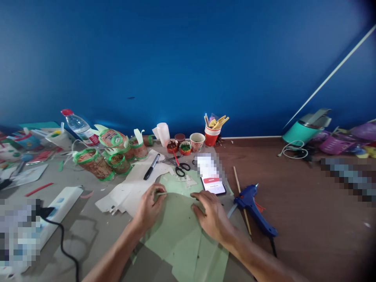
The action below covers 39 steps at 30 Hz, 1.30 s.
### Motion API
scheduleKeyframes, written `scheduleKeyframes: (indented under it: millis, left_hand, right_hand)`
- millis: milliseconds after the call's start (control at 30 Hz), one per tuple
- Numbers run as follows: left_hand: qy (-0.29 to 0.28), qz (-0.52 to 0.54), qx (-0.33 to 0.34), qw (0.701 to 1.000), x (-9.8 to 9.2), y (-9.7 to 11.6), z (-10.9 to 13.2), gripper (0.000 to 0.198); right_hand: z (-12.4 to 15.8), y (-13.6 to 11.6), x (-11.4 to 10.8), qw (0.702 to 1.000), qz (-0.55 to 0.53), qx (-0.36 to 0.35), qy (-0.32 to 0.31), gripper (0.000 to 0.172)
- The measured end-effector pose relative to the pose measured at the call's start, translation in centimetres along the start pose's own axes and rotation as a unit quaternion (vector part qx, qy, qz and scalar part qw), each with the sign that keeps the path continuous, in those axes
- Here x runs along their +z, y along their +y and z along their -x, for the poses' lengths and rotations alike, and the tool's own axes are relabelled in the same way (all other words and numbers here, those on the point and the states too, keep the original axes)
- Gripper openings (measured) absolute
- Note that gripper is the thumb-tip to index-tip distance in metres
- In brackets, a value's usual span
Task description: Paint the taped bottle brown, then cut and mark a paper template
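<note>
My left hand point(149, 209) pinches a thin strip at the upper edge of a pale green paper sheet point(182, 239) spread on the floor in front of me. Its fingers are closed on that strip. My right hand point(212, 215) lies on the same sheet a little to the right, fingers bent and pressing the paper down. A phone point(213, 185) with a lit screen lies just beyond my right hand. White paper cut-outs point(129, 192) sit under and beyond my left hand.
A blue glue gun point(254, 209) and a wooden stick point(241, 197) lie to the right. Scissors point(181, 168), a black marker point(151, 167), paper cups point(197, 141), green-rimmed decorated jars point(94, 162), a water bottle point(80, 127) and a power strip point(63, 201) lie around. A blue wall stands behind.
</note>
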<state>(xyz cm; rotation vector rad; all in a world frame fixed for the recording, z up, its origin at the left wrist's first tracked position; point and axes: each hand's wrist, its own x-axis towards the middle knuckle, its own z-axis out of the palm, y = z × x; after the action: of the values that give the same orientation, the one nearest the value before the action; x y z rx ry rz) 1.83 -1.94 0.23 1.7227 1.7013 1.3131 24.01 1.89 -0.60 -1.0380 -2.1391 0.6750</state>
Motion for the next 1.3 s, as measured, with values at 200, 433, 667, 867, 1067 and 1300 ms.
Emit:
scheduleKeyframes:
  millis: [200,433,667,867,1067,1300]
  left_hand:
    - [0.158,0.209,-0.100,0.960,-0.6,0.0,-0.8,0.021]
    - [0.131,0.379,-0.168,0.901,-0.2,0.1,-0.7,0.037]
    - [0.175,0.316,-0.079,0.929,-0.6,-0.5,-1.0,0.029]
    - [0.191,0.210,-0.061,0.957,-0.9,-1.0,-1.0,0.029]
    - [-0.028,0.014,-0.001,1.000,-1.0,-0.3,-0.4,0.023]
    - [-0.344,-0.133,0.169,0.914,0.2,2.6,0.9,0.057]
  right_hand:
    - [-0.4,-0.8,-1.1,0.947,-0.311,0.073,-0.027,0.045]
    - [-0.6,-1.3,-1.8,0.924,-0.347,0.154,-0.038,0.026]
    - [-1.7,-0.9,-2.9,0.805,-0.467,0.286,0.230,0.037]
    - [-1.9,-1.5,-3.0,0.763,-0.513,0.331,0.213,0.037]
    - [-2.0,-1.5,-2.9,0.748,-0.533,0.342,0.200,0.037]
    - [-2.5,-1.7,-3.5,0.765,-0.503,0.322,0.240,0.032]
